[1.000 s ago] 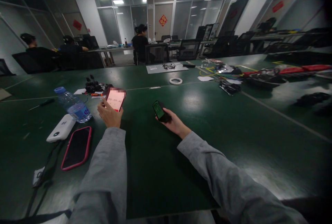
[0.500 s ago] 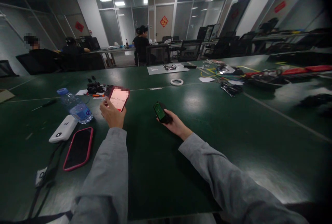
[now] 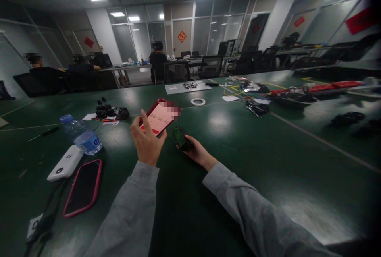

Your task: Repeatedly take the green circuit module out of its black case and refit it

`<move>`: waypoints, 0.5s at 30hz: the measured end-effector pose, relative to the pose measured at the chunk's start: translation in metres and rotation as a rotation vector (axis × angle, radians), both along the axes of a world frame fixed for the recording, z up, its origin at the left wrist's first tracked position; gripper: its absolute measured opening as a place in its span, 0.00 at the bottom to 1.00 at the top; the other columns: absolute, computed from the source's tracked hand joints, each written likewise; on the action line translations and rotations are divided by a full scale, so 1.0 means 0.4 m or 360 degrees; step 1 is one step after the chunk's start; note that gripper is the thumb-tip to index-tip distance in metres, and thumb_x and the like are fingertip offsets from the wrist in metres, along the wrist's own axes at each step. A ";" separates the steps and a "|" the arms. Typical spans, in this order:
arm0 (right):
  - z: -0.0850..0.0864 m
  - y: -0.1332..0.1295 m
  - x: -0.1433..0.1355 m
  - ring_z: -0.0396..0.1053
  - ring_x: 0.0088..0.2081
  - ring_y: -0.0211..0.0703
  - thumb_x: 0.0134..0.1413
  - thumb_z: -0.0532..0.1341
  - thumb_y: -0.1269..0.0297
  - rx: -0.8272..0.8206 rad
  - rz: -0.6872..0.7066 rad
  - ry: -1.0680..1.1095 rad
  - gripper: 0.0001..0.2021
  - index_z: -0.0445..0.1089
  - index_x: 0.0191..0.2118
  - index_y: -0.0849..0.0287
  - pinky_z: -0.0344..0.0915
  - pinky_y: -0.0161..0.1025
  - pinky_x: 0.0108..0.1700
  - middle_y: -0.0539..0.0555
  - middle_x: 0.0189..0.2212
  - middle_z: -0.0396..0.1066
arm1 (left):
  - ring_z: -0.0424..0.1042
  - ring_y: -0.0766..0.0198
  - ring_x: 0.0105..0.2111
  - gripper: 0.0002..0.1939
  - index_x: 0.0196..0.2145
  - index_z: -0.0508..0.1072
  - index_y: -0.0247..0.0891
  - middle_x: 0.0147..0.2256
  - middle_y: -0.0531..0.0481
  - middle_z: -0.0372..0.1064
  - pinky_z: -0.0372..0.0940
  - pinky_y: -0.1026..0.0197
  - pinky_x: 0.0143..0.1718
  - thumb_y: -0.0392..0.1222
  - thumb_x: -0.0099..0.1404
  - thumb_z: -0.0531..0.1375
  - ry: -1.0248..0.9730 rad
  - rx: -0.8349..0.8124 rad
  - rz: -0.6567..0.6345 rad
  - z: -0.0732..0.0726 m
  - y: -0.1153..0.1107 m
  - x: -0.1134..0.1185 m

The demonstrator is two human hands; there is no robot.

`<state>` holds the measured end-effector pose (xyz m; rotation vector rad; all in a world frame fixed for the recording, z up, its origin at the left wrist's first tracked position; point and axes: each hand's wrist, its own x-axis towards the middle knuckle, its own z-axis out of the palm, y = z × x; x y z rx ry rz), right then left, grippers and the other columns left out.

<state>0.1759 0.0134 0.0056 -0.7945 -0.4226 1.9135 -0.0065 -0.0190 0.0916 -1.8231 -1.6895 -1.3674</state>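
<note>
Phone (image 3: 159, 117), lit with a timer display, is tilted at the centre of the frame, gripped by the fingers of the left hand (image 3: 147, 145). Just right of it, the right hand's (image 3: 201, 153) fingers close around a dark device (image 3: 179, 137) with a green screen, above the desk (image 3: 238, 149). Both are in hand; how much handling remains cannot be told.
</note>
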 end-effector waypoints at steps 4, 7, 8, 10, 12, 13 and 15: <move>-0.009 0.002 0.000 0.74 0.39 0.41 0.56 0.61 0.67 0.0037 -0.0020 0.0048 0.14 0.66 0.48 0.63 0.76 0.39 0.42 0.57 0.39 0.74 | 0.51 0.38 0.59 0.50 0.67 0.44 0.35 0.56 0.33 0.49 0.52 0.37 0.58 0.44 0.53 0.65 -0.0084 -0.0130 0.0011 0.020 -0.010 0.007; -0.006 0.001 -0.001 0.74 0.38 0.41 0.56 0.61 0.67 0.0025 -0.0030 0.0047 0.14 0.67 0.48 0.65 0.75 0.39 0.42 0.58 0.39 0.74 | 0.50 0.38 0.59 0.50 0.67 0.44 0.35 0.56 0.33 0.49 0.52 0.36 0.59 0.43 0.53 0.66 -0.0108 -0.0155 0.0004 0.025 -0.013 0.008; -0.003 0.000 -0.001 0.74 0.38 0.41 0.56 0.61 0.67 0.0017 -0.0035 0.0041 0.14 0.67 0.48 0.65 0.75 0.38 0.41 0.59 0.39 0.74 | 0.50 0.38 0.59 0.50 0.67 0.44 0.35 0.56 0.32 0.49 0.52 0.36 0.59 0.44 0.53 0.66 -0.0105 -0.0152 0.0007 0.025 -0.013 0.008; 0.003 -0.002 -0.002 0.74 0.37 0.41 0.57 0.61 0.67 -0.0009 -0.0036 0.0016 0.13 0.67 0.47 0.64 0.75 0.38 0.40 0.58 0.38 0.74 | 0.51 0.39 0.59 0.50 0.67 0.44 0.34 0.56 0.32 0.49 0.52 0.37 0.59 0.44 0.53 0.65 -0.0082 -0.0128 0.0013 0.022 -0.012 0.008; 0.006 -0.003 -0.002 0.74 0.36 0.40 0.58 0.59 0.66 -0.0018 -0.0027 -0.0016 0.12 0.67 0.47 0.64 0.75 0.36 0.38 0.57 0.37 0.74 | 0.51 0.40 0.58 0.50 0.67 0.44 0.33 0.56 0.32 0.48 0.53 0.39 0.59 0.45 0.54 0.65 -0.0040 -0.0088 0.0025 0.016 -0.006 0.004; 0.006 -0.003 -0.002 0.74 0.36 0.40 0.58 0.59 0.66 -0.0007 -0.0022 -0.0024 0.11 0.67 0.46 0.64 0.75 0.36 0.37 0.57 0.37 0.74 | 0.52 0.40 0.58 0.50 0.66 0.44 0.32 0.56 0.32 0.48 0.53 0.40 0.59 0.46 0.54 0.65 -0.0015 -0.0072 0.0037 0.011 0.001 -0.002; 0.003 -0.003 0.000 0.75 0.36 0.40 0.58 0.59 0.67 0.0035 -0.0032 -0.0017 0.11 0.67 0.47 0.63 0.76 0.37 0.37 0.57 0.38 0.74 | 0.52 0.41 0.58 0.51 0.66 0.43 0.31 0.56 0.32 0.48 0.54 0.41 0.58 0.47 0.53 0.65 0.0034 -0.0091 0.0062 -0.003 0.022 -0.024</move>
